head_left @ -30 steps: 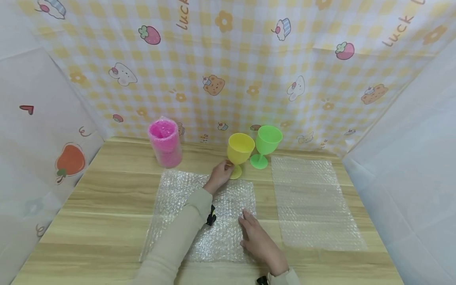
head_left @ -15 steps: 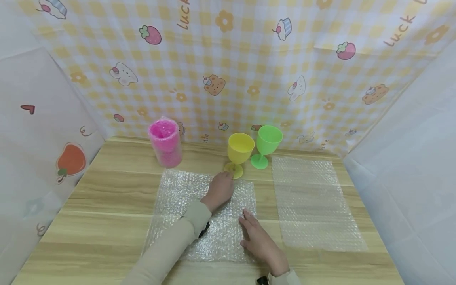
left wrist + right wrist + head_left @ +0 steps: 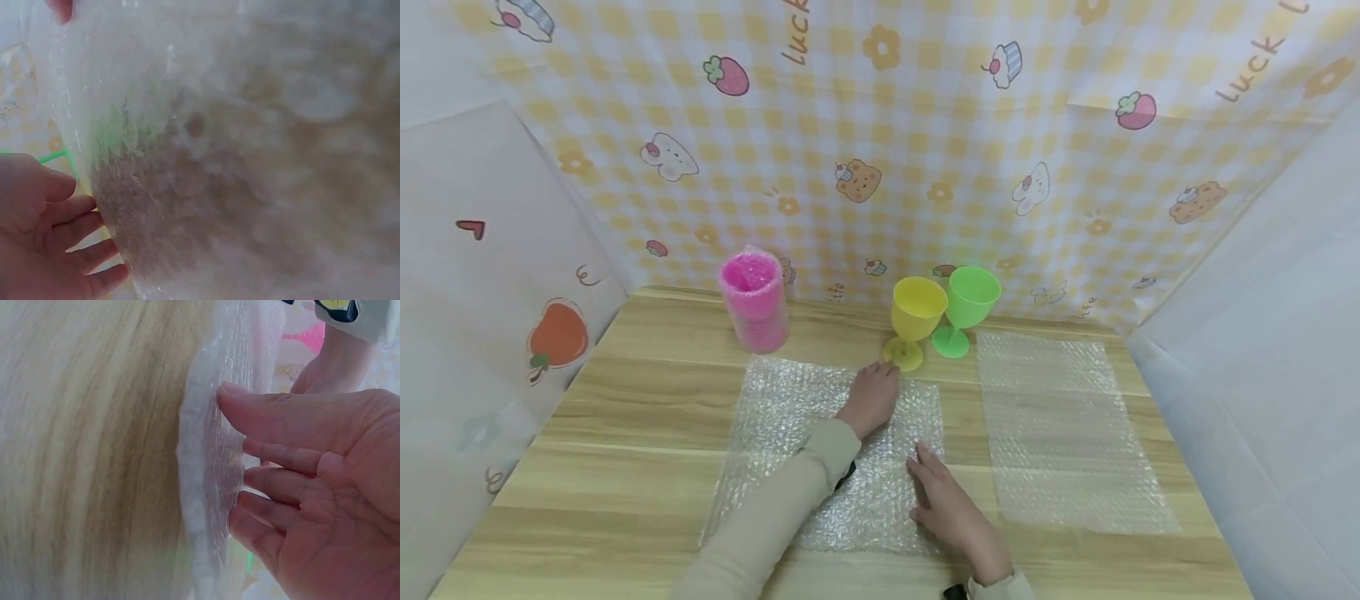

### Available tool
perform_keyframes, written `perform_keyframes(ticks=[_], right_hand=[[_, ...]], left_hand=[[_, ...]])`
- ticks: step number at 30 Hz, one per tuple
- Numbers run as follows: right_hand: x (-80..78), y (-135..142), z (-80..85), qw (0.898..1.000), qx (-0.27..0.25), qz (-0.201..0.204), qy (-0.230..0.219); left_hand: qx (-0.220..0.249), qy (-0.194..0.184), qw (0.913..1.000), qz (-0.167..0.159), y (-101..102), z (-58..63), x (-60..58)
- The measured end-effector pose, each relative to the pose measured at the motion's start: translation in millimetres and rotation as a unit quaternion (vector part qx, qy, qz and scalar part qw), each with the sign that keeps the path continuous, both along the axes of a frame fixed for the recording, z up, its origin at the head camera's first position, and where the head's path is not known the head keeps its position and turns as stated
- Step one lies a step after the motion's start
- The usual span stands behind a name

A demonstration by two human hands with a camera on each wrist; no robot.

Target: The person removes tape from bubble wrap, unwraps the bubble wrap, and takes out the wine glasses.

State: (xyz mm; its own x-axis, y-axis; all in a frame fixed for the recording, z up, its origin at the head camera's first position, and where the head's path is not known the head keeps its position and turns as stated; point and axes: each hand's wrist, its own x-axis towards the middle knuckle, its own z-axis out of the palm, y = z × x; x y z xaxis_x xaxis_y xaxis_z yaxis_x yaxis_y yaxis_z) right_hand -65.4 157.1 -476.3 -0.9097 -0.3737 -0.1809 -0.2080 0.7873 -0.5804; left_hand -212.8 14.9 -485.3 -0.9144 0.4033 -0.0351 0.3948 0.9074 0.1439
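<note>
"As we look down on our wood-grain table [image 3: 610, 433], where are the hands?"

"We see the left hand [image 3: 874, 396] and right hand [image 3: 951, 508] touching the bubble wrap [image 3: 880, 500] at lower centre, fingers loose, gripping nothing."

"What stands around them?"

"Just above the left hand, the yellow goblet [image 3: 917, 308], upright; right of it, the green goblet [image 3: 973, 298]; left of centre, a pink wrapped cylinder [image 3: 757, 304]. Yellow-checked cloth [image 3: 940, 125] fills our upper frame."
</note>
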Motion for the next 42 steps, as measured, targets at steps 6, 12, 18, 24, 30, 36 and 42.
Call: perform_keyframes(ticks=[6, 12, 18, 24, 30, 36, 42], right_hand=[[0.4, 0, 0.6, 1.0, -0.005, -0.001, -0.007], [-0.2, 0, -0.4, 1.0, -0.004, -0.004, -0.007], [0.6, 0, -0.8, 1.0, -0.01, -0.006, -0.014], [1.3, 0, -1.1, 1.0, -0.013, -0.01, -0.013], [1.9, 0, -2.6, 1.0, -0.018, -0.009, -0.013], [2.2, 1, -1.8, 1.0, -0.014, -0.007, -0.009], [2.5, 1, -0.4, 1.0, -0.015, -0.009, -0.008]], left_hand=[[0.013, -0.03, 0.9992, 0.024, 3, 1.9, -8.8], [0.012, -0.037, 0.9987, 0.034, 5, 5.5, -19.3], [0.01, -0.061, 0.9968, 0.051, 4, 10.1, -22.9], [-0.011, -0.054, 0.997, 0.054, 6, 4.9, -27.5], [-0.015, -0.057, 0.9965, 0.059, 7, -4.3, -33.2], [0.007, -0.048, 0.9977, 0.047, 4, -2.0, -27.9], [0.103, -0.086, 0.991, 0.006, -12, 4.9, -19.4]])
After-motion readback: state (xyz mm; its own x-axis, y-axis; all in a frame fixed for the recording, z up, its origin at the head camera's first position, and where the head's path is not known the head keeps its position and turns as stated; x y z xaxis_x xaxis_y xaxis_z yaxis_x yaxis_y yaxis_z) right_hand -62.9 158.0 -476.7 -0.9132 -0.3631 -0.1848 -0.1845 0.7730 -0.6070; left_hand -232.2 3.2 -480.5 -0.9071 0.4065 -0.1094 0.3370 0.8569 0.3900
